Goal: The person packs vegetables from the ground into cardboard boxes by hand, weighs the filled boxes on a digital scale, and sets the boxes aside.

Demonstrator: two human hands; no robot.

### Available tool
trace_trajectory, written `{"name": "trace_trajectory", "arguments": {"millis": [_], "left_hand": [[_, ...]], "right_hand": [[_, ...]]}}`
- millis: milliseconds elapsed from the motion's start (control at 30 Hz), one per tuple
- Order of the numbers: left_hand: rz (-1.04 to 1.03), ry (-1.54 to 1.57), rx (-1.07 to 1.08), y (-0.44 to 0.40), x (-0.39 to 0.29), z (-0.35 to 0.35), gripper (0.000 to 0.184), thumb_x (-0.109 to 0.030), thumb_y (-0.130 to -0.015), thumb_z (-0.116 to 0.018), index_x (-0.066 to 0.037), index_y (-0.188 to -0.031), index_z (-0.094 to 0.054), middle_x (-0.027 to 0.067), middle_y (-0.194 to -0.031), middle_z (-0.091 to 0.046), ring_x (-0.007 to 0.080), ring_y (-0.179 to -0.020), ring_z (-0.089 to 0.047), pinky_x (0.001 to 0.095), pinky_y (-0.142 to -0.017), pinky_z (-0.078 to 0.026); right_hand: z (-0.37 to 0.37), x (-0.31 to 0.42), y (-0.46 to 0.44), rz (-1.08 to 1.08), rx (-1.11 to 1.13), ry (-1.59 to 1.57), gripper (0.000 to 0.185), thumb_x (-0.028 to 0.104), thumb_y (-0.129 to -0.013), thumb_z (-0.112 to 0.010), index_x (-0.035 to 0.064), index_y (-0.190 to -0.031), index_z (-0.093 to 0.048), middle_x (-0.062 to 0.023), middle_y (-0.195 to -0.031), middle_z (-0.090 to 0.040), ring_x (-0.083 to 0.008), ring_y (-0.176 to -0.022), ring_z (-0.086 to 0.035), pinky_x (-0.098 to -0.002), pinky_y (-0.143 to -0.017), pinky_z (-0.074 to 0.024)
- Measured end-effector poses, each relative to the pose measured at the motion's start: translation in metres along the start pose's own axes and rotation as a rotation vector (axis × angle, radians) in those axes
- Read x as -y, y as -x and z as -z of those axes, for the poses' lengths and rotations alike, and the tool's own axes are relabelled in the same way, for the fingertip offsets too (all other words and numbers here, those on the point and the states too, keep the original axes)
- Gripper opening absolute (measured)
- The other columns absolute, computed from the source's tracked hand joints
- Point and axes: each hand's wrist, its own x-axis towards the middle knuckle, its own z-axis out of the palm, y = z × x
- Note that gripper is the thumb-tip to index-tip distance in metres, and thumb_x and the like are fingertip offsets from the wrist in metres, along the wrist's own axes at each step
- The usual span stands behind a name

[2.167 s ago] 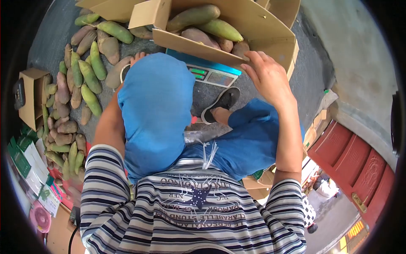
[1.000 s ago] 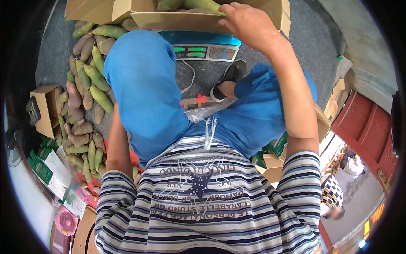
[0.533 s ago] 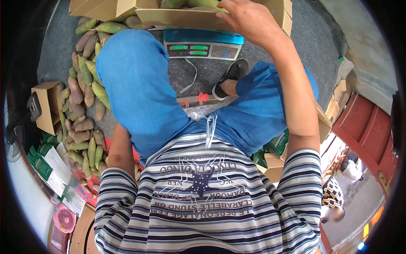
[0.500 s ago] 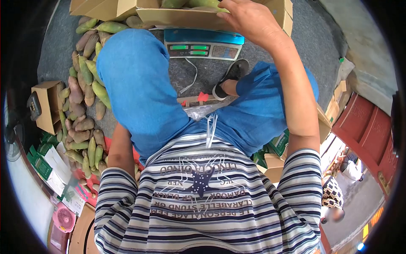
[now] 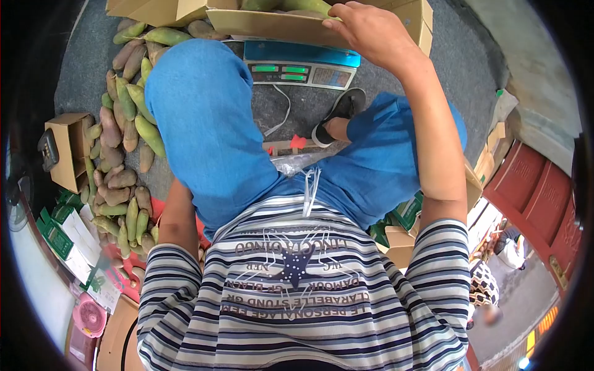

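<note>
My right hand point(image 5: 374, 34) reaches over the near wall of an open cardboard box point(image 5: 278, 26). Its thumb and fingers close on the end of a long green vegetable point(image 5: 309, 6), radish-like in shape, inside that box. Other green vegetables lie beside it, partly cut off by the frame's top edge. Under the box stands a digital scale point(image 5: 303, 63) with a blue top and lit green displays. My left forearm point(image 5: 180, 216) goes down behind my bent left knee, which hides the left hand.
Many loose green and brownish vegetables point(image 5: 111, 133) cover the floor to the left. A smaller cardboard box point(image 5: 69, 148) stands beyond them. Green-and-white packages point(image 5: 59, 238) and a pink fan point(image 5: 90, 314) sit lower left. A red door point(image 5: 535, 191) and another person point(image 5: 484, 284) appear at right.
The view has shifted slightly. My right hand stays at the box, its fingers still at the end of the green vegetable. The left hand remains hidden.
</note>
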Motion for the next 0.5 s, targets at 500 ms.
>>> {"name": "trace_trajectory", "arguments": {"millis": [500], "left_hand": [[-0.004,-0.016,-0.008,-0.002,-0.001,-0.005,0.051,-0.025,-0.079,-0.064,0.001,-0.12,-0.05,0.0215,-0.12,-0.053,0.0337,-0.111,-0.05,0.0396,-0.094,-0.041]], "right_hand": [[-0.021,-0.007,0.005,-0.026,0.034,0.074,0.024,0.027,-0.089,-0.054,0.0056,-0.097,-0.06,-0.0135,-0.091,-0.064,-0.0308,-0.088,-0.063,-0.0413,-0.075,-0.0508]]}}
